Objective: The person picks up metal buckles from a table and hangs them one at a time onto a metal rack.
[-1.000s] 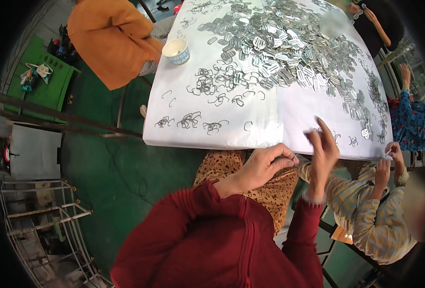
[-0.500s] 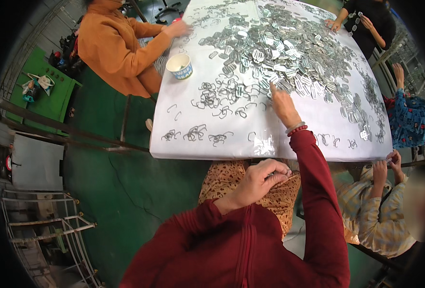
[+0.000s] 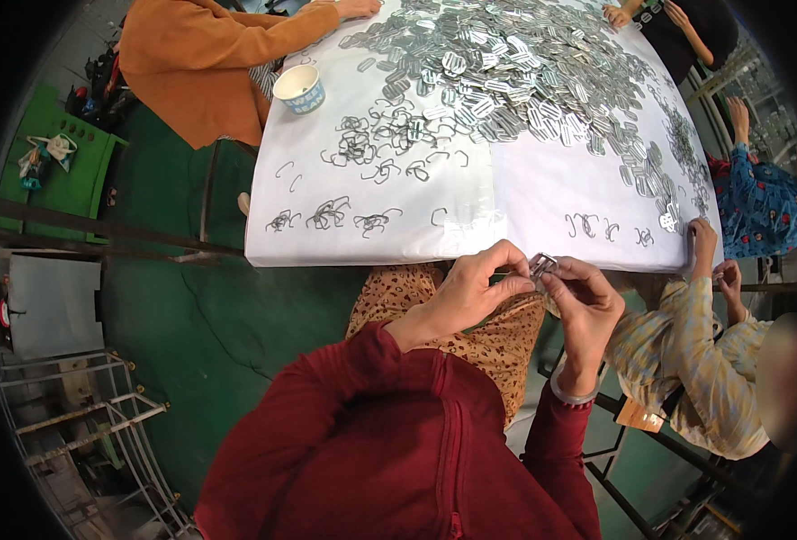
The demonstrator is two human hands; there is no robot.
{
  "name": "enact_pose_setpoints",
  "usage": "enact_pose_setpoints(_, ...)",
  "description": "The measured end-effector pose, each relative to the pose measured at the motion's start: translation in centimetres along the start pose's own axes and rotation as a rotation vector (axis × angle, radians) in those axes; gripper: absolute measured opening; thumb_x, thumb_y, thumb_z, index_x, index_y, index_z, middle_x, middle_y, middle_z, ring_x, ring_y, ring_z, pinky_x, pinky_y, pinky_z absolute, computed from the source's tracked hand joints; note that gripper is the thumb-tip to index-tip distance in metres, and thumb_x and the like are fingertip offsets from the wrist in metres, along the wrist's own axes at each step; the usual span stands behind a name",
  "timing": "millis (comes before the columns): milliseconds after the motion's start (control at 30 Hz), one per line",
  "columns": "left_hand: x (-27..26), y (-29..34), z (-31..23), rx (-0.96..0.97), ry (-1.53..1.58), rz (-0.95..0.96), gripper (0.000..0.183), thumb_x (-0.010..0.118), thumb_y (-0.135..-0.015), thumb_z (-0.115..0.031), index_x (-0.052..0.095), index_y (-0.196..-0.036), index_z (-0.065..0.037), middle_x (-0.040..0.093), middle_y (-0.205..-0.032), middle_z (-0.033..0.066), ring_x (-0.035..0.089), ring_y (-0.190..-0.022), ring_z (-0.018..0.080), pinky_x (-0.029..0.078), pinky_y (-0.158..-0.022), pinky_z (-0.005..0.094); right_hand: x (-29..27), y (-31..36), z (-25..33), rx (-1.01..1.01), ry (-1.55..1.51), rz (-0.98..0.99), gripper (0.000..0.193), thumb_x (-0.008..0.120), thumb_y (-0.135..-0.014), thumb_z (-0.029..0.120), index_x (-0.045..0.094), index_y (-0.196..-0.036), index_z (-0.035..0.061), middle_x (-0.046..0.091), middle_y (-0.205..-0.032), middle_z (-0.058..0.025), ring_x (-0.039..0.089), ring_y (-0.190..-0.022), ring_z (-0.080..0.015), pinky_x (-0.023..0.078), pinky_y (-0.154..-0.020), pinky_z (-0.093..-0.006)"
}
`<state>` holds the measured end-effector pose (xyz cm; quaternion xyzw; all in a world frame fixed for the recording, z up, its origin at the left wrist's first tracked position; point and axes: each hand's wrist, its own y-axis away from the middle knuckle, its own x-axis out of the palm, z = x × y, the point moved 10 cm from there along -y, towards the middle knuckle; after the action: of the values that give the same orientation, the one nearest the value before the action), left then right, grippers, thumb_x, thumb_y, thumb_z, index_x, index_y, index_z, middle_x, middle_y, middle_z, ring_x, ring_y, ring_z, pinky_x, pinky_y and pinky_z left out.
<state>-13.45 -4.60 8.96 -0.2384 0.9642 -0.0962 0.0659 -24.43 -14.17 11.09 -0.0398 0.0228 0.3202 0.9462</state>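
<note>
Just beyond the table's near edge, over my lap, my two hands meet at a small slotted metal piece [image 3: 543, 265]. The thumb and fingers of my right hand [image 3: 584, 310] pinch it. From the left, my left hand [image 3: 467, 295] closes thumb against fingertips right beside it; whatever lies in that pinch is too small to make out. A large heap of flat oval slotted metal pieces [image 3: 542, 81] covers the far middle of the white-covered table [image 3: 542, 198]. Bent wire hooks [image 3: 355, 142] form a loose pile left of the heap, with smaller clusters [image 3: 328, 214] near the front edge.
A paper tub [image 3: 297, 92] stands at the table's left side. Co-workers sit around: an orange sleeve [image 3: 209, 36] at far left, a blue patterned garment [image 3: 763, 211] and a plaid shirt [image 3: 713, 369] at right. A metal frame rack [image 3: 92, 423] stands on the floor at left.
My right hand has come back from the heap to my left hand, and a slotted metal piece now shows between them. My left hand has risen slightly. The view has shifted a little.
</note>
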Motion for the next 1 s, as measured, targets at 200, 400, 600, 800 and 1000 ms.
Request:
enact_pose_setpoints(200, 0.7, -1.1, 1.2, -0.069, 0.025, -0.003, 0.024, 0.069, -0.082, -0.011, 0.047, -0.090, -0.004, 0.057, -0.080, 0.0017, 0.056, -0.078, 0.0093, 0.046, -0.070, 0.0261, -0.7, 0.4, -0.1, -0.090, -0.093, -0.148, 0.022, 0.064, -0.077, -0.009, 0.063, -0.099, -0.0048, 0.065, -0.084, -0.0067, 0.060, -0.072, -0.0086, 0.047, -0.063, -0.0190)
enact_pose_setpoints(400, -0.9, -1.4, 1.5, 0.073, -0.047, -0.038, 0.025, 0.068, -0.081, -0.008, 0.054, -0.100, -0.003, 0.064, -0.095, 0.0059, 0.060, -0.088, 0.0117, 0.047, -0.077, 0.0265, -0.4, 0.4, -0.4, -0.045, -0.185, -0.166, 0.020, 0.064, -0.076, -0.010, 0.062, -0.095, -0.0061, 0.063, -0.080, -0.0073, 0.059, -0.062, -0.0095, 0.048, -0.056, -0.0195)
enact_pose_setpoints(600, -10.8, -10.7, 8.2, 0.191, -0.695, -0.249, 0.015, 0.060, -0.083, -0.013, 0.069, -0.092, -0.005, 0.065, -0.084, 0.0142, 0.058, -0.081, 0.0311, 0.044, -0.077, 0.0384, 0.0, 0.1, -0.1, -0.038, -0.154, -0.116, 0.019, 0.066, -0.075, -0.007, 0.062, -0.094, -0.0056, 0.062, -0.077, -0.0057, 0.057, -0.060, -0.0085, 0.046, -0.054, -0.0189)
enact_pose_setpoints(800, -7.8, -13.3, 12.7, 0.357, -1.299, 0.160, 0.006, 0.060, -0.081, -0.013, 0.062, -0.081, -0.007, 0.058, -0.085, 0.0080, 0.053, -0.092, 0.0272, 0.045, -0.082, 0.0372, -0.2, 0.0, -0.3, -0.030, -0.127, -0.161, 0.018, 0.067, -0.075, -0.007, 0.062, -0.092, -0.0072, 0.063, -0.078, -0.0074, 0.060, -0.064, -0.0108, 0.049, -0.055, -0.0213)
enact_pose_setpoints(1000, -6.9, -12.6, 9.8, 0.371, -1.097, 0.048, 0.005, 0.061, -0.078, -0.007, 0.059, -0.083, -0.005, 0.060, -0.090, 0.0093, 0.054, -0.094, 0.0285, 0.047, -0.080, 0.0392, -0.6, 0.2, -0.7, -0.091, -0.218, -0.132, 0.014, 0.063, -0.078, -0.008, 0.063, -0.092, -0.0078, 0.064, -0.073, -0.0092, 0.059, -0.060, -0.0122, 0.047, -0.054, -0.0222)
